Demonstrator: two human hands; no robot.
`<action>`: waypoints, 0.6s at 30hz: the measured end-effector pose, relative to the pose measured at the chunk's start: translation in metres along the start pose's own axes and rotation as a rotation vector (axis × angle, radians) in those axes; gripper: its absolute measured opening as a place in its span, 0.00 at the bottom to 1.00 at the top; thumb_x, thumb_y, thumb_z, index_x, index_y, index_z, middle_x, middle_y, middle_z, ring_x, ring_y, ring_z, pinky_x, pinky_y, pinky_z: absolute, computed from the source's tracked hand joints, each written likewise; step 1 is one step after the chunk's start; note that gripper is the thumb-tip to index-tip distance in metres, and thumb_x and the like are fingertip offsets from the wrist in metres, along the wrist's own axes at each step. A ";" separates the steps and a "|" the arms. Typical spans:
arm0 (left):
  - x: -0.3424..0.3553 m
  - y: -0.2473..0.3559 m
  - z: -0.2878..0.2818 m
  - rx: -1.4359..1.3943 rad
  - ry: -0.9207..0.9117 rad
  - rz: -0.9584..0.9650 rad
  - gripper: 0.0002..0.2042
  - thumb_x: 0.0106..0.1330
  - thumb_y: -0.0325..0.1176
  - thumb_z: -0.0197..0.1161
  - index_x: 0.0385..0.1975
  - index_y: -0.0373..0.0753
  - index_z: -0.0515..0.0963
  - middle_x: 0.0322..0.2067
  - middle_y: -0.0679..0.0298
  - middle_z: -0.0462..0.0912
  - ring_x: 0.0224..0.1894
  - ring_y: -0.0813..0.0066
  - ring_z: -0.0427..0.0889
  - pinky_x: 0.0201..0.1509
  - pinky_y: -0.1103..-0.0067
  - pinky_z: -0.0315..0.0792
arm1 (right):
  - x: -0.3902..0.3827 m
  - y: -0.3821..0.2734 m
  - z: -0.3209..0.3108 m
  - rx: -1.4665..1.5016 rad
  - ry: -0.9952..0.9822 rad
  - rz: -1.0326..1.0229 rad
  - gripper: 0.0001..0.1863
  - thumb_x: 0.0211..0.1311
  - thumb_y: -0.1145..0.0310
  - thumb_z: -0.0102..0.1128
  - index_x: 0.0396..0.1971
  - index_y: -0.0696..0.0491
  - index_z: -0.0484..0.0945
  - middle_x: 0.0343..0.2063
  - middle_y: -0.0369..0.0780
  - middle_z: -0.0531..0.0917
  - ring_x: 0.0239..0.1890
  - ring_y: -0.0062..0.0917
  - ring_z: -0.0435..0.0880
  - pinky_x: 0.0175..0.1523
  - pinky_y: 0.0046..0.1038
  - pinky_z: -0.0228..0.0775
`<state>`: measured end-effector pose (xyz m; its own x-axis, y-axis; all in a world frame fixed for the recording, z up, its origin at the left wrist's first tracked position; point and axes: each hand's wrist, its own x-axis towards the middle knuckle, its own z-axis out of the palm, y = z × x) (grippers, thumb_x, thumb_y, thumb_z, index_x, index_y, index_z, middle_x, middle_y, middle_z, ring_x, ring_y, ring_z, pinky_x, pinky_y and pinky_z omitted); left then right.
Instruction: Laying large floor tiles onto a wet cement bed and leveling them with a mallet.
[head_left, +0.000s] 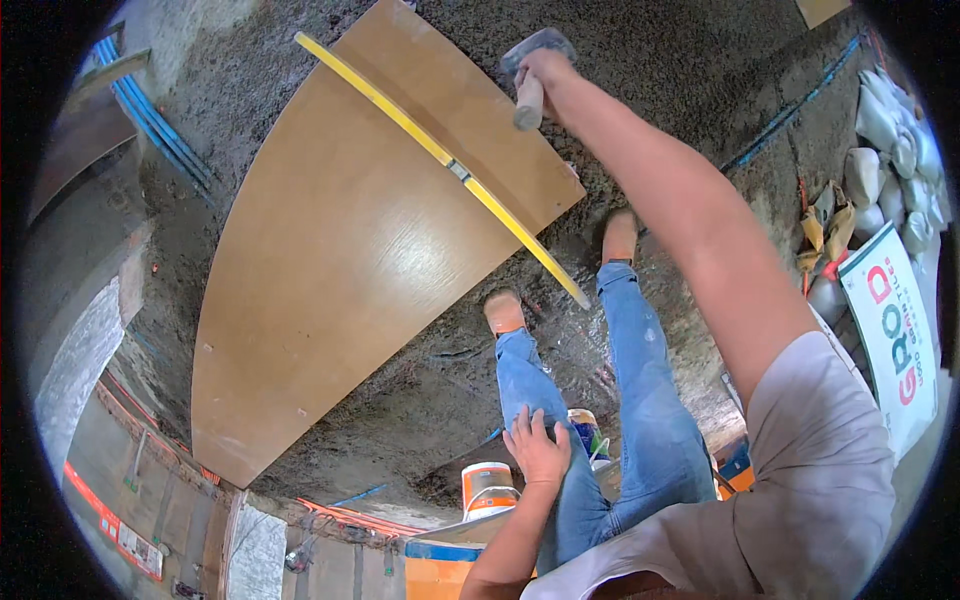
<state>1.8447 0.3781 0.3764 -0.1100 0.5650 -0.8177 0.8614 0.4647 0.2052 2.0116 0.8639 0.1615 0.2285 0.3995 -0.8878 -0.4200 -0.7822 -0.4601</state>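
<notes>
My right hand (pixel 548 72) is stretched far forward and wrapped round a mallet (pixel 541 41) with a grey head. I grip it close to the head, and its pale handle end points back toward me. The mallet is over the dark, rough mortar bed (pixel 630 50), just past the edge of a large tan panel or tile (pixel 330 240). A yellow spirit level (pixel 392 112) lies diagonally across that panel, its near end reaching past the edge. My left hand (pixel 540 448) rests on my left leg with its fingers spread, holding nothing.
My feet stand on the dark mortar beside the panel's near edge. A white and orange bucket (pixel 489 488) is beside my left leg, with another bucket (pixel 590 435) between my legs. Blue pipes (pixel 150 118) run at far left. White bags (pixel 900 150) and a printed white sheet (pixel 895 335) are at right.
</notes>
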 end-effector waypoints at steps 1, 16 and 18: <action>0.000 -0.002 -0.001 0.006 -0.003 0.002 0.24 0.57 0.44 0.58 0.50 0.37 0.73 0.59 0.51 0.65 0.62 0.51 0.60 0.67 0.53 0.45 | 0.000 -0.002 0.005 0.001 -0.004 0.001 0.04 0.55 0.71 0.47 0.26 0.55 0.70 0.16 0.41 0.73 0.16 0.30 0.73 0.20 0.34 0.68; -0.002 -0.003 0.002 -0.014 -0.012 0.007 0.24 0.57 0.45 0.57 0.51 0.37 0.72 0.60 0.51 0.64 0.64 0.52 0.59 0.68 0.54 0.44 | 0.003 -0.005 0.027 0.120 0.191 -0.223 0.06 0.55 0.73 0.45 0.22 0.56 0.70 0.18 0.43 0.75 0.18 0.32 0.75 0.23 0.35 0.68; -0.001 0.002 0.003 -0.016 -0.017 0.019 0.24 0.57 0.45 0.57 0.51 0.37 0.72 0.60 0.51 0.64 0.64 0.52 0.59 0.68 0.54 0.44 | 0.007 0.002 0.035 -0.016 0.275 -0.250 0.07 0.57 0.72 0.44 0.29 0.58 0.72 0.22 0.44 0.76 0.21 0.31 0.78 0.23 0.35 0.69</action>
<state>1.8486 0.3763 0.3761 -0.0855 0.5620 -0.8227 0.8552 0.4651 0.2288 1.9818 0.8821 0.1538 0.5507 0.4379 -0.7106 -0.3080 -0.6847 -0.6606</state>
